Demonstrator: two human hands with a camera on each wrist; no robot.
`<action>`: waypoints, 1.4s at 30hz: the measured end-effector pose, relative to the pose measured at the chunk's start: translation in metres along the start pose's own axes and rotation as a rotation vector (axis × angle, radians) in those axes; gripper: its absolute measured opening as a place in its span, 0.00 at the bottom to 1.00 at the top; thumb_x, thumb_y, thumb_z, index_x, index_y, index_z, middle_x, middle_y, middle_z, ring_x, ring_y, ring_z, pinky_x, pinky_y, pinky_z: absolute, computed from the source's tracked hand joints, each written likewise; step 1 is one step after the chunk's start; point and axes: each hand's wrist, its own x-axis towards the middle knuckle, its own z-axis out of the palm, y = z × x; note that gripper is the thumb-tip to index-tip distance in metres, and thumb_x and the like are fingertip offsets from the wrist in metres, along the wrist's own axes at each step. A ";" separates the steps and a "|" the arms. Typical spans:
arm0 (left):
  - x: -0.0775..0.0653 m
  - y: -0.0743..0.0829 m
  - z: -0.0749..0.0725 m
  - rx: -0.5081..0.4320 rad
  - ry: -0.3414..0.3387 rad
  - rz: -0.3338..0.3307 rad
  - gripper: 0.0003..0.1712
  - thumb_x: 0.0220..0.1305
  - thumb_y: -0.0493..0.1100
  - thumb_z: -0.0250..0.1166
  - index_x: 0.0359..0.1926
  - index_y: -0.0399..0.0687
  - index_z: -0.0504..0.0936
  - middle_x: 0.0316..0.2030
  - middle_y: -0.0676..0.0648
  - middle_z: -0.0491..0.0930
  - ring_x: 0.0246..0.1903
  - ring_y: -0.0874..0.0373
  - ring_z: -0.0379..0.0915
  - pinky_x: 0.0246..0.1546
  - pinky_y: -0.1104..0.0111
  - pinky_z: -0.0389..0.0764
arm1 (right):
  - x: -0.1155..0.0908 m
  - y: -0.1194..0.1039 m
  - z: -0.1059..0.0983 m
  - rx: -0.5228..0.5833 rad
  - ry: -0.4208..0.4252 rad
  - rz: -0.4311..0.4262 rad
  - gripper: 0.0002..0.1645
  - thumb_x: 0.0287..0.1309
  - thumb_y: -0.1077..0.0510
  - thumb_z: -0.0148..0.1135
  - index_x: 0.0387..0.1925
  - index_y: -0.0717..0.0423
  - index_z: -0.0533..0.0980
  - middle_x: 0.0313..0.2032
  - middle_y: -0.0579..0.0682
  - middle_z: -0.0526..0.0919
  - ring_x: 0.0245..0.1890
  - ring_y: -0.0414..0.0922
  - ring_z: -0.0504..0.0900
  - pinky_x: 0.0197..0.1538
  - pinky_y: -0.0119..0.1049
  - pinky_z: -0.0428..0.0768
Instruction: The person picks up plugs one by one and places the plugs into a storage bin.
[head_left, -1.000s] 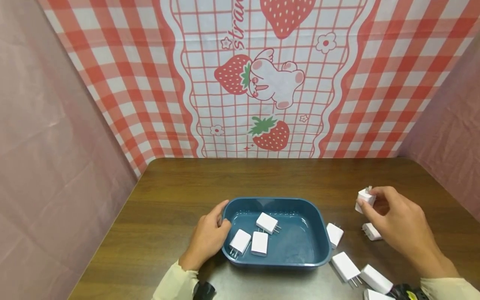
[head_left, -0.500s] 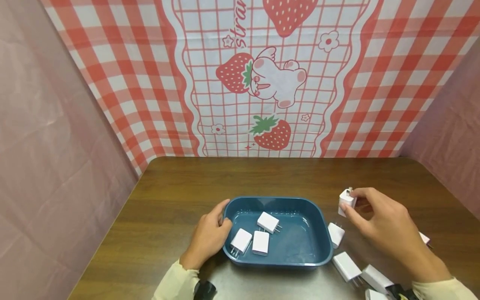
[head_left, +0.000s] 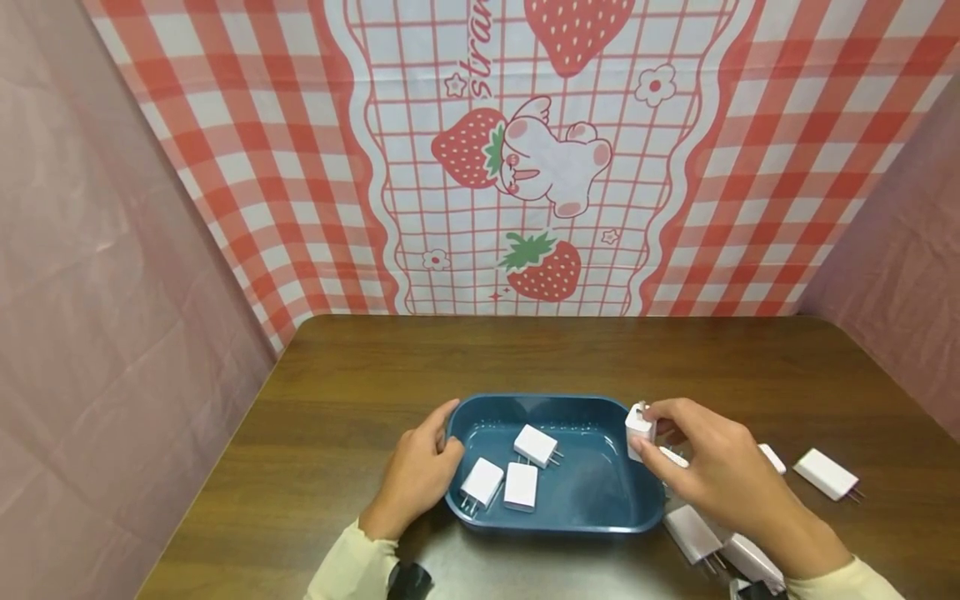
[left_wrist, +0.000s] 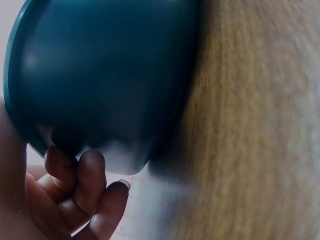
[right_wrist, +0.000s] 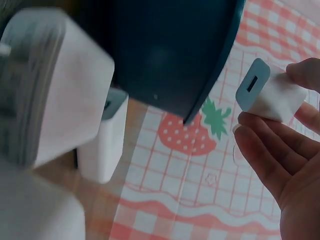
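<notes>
My right hand (head_left: 720, 471) pinches a white USB wall charger (head_left: 640, 431) between thumb and fingers, at the right end of a dark blue tray (head_left: 555, 527). In the right wrist view the USB port of that charger (right_wrist: 257, 90) faces the tray. At the tray's left end, my left hand (head_left: 420, 467) grips the rim; the left wrist view has its curled fingers (left_wrist: 90, 175) against the outer wall. Several chargers lie inside the tray: one charger (head_left: 536, 446) toward the back, another charger (head_left: 521, 486) in front of it, and a third charger (head_left: 482, 483) near the left hand.
More white chargers lie on the wooden table (head_left: 360, 367) right of the tray, some partly hidden by my right hand and wrist. One charger (head_left: 827, 474) sits farthest right. A red checked strawberry cloth (head_left: 555, 167) hangs behind the table.
My right hand has carried its charger leftward, from above the right part of the table to the tray's right rim. The left hand and the tray have stayed in place.
</notes>
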 end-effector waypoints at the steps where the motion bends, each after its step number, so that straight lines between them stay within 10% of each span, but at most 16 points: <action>1: 0.000 0.000 0.000 0.000 0.000 -0.001 0.32 0.62 0.40 0.59 0.69 0.50 0.73 0.15 0.54 0.64 0.15 0.59 0.60 0.18 0.68 0.58 | 0.001 -0.001 0.001 0.009 -0.002 -0.022 0.25 0.41 0.56 0.79 0.44 0.52 0.79 0.35 0.36 0.81 0.30 0.35 0.81 0.35 0.23 0.78; 16: 0.000 -0.001 0.000 0.006 0.003 0.016 0.31 0.62 0.40 0.58 0.68 0.50 0.74 0.15 0.55 0.63 0.14 0.60 0.58 0.18 0.68 0.57 | 0.008 -0.026 0.019 0.022 -0.235 -0.071 0.21 0.47 0.51 0.78 0.43 0.39 0.77 0.30 0.32 0.74 0.23 0.29 0.67 0.24 0.25 0.67; 42: -0.001 -0.001 -0.001 -0.002 0.016 0.022 0.31 0.62 0.41 0.58 0.68 0.49 0.74 0.15 0.55 0.63 0.14 0.60 0.59 0.18 0.68 0.58 | 0.017 -0.040 0.036 0.045 -0.538 -0.066 0.15 0.57 0.44 0.71 0.46 0.36 0.81 0.33 0.29 0.78 0.31 0.32 0.75 0.35 0.34 0.78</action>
